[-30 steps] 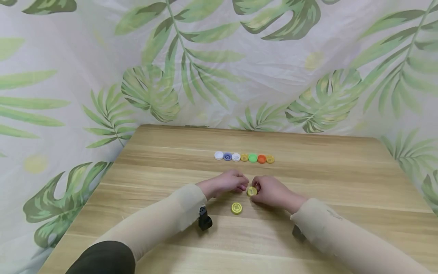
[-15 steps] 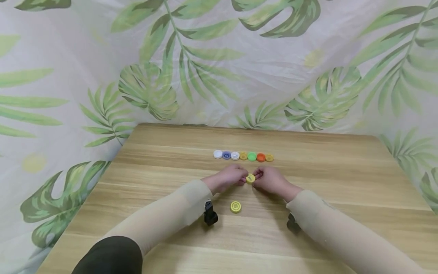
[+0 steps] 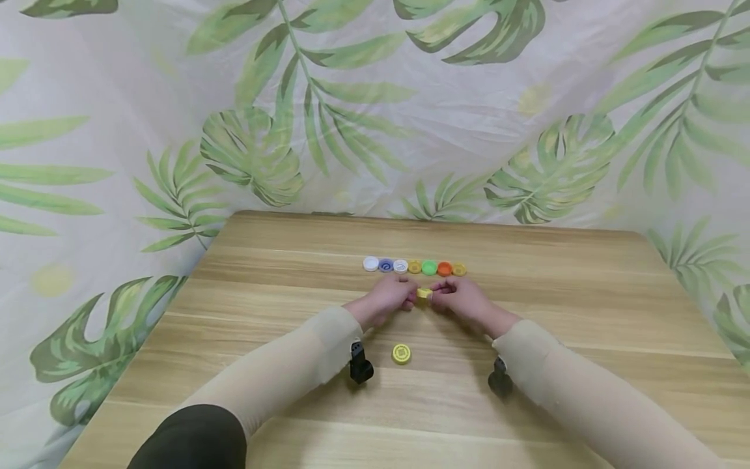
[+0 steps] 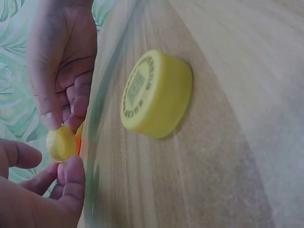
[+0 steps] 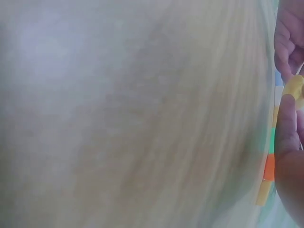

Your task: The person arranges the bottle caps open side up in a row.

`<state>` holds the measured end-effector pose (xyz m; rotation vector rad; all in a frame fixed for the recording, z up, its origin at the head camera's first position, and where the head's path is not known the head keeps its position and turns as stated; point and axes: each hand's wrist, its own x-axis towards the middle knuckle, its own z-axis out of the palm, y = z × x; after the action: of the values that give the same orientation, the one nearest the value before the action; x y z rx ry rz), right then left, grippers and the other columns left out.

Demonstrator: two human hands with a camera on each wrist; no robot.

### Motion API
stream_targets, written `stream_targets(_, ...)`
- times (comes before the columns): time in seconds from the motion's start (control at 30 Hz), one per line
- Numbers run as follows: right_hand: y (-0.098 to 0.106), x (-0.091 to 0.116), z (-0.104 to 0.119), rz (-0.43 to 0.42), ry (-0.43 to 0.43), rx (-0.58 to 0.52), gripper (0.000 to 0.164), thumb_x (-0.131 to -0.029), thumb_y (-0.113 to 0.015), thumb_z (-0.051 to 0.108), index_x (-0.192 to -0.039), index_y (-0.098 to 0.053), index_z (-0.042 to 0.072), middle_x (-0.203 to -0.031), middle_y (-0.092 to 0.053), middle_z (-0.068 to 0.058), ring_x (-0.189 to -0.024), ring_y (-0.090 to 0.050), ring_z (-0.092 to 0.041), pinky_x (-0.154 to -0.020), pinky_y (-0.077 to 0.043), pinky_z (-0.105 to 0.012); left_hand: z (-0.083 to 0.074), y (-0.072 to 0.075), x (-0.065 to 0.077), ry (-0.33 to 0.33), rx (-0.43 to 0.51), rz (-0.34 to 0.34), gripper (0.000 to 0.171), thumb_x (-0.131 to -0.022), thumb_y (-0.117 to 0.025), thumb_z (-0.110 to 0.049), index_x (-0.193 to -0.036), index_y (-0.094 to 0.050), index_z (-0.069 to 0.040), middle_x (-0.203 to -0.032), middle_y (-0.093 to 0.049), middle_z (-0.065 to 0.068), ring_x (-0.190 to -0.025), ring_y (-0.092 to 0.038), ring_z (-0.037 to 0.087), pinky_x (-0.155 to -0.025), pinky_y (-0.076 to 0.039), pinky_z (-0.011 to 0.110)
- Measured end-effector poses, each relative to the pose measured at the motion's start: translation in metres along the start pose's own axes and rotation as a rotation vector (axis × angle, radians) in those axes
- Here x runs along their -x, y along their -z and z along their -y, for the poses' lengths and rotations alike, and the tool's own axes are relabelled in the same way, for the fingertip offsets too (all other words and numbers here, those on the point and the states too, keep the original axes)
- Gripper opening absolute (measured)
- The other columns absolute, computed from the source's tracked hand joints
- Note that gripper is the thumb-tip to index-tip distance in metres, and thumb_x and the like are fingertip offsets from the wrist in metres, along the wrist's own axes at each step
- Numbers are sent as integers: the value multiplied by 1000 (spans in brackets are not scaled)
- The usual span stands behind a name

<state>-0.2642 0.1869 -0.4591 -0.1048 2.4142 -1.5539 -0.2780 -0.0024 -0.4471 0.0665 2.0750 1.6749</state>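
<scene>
Between the fingertips of both hands, close above the table, is a yellow bottle cap (image 3: 424, 293). My left hand (image 3: 388, 298) pinches one side of it and my right hand (image 3: 464, 301) the opposite side. In the left wrist view this held cap (image 4: 61, 144) is tilted, its side toward the camera. The right wrist view catches only part of the cap (image 5: 294, 89) at its edge. A second yellow bottle cap (image 3: 401, 354), with dark print on its top, lies on the table nearer the body; it looks large in the left wrist view.
Beyond the hands runs a row of touching caps: a white cap (image 3: 371, 264), a blue one, a clear-white one, an amber one, a green cap (image 3: 429, 268), an orange-red cap (image 3: 444, 268) and another amber one. The wooden table (image 3: 556, 293) ends at a leaf-patterned cloth (image 3: 351, 130).
The right hand has carried the yellow cap away from the body, toward the row. The left hand has come in and taken its other side, and the cap has turned edge-on. The second cap stays put.
</scene>
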Motion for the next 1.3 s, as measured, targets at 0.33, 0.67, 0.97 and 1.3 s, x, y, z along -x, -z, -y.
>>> stream_targets(0.33,3,-5,5,6,-20,-156,27,-101,-63,4,-119,-62,-16,-108,-68,-22,-84,-66,-15,-77,-59,-27,1,-5,-8,-54,64,-74,26,-105,-55,-3,-124,-64,12,-107,-66,19,-91,-64,22,-83,-59,30)
stream_targets(0.67,8,-9,10,1,-60,-218,26,-105,-57,5,-121,-59,-15,-110,-65,-22,-84,-66,-16,-78,-59,-28,-3,-6,-16,-24,210,-99,22,-104,-59,-5,-121,-63,9,-113,-68,20,-107,-69,30,-92,-59,34)
stream_targets(0.97,13,-15,15,-66,11,-148,17,-102,-61,5,-112,-60,-9,-103,-65,-17,-92,-65,-25,-79,-58,-32,-5,-7,-22,-67,228,-104,10,-104,-60,-6,-111,-60,1,-104,-66,14,-97,-70,30,-85,-61,37)
stream_targets(1.3,21,-22,18,-106,54,-72,19,-102,-58,0,-116,-59,-12,-110,-64,-22,-93,-66,-26,-86,-59,-38,-15,-20,-25,-84,215,-114,29,-107,-53,-10,-129,-57,8,-122,-62,21,-113,-64,37,-93,-58,38)
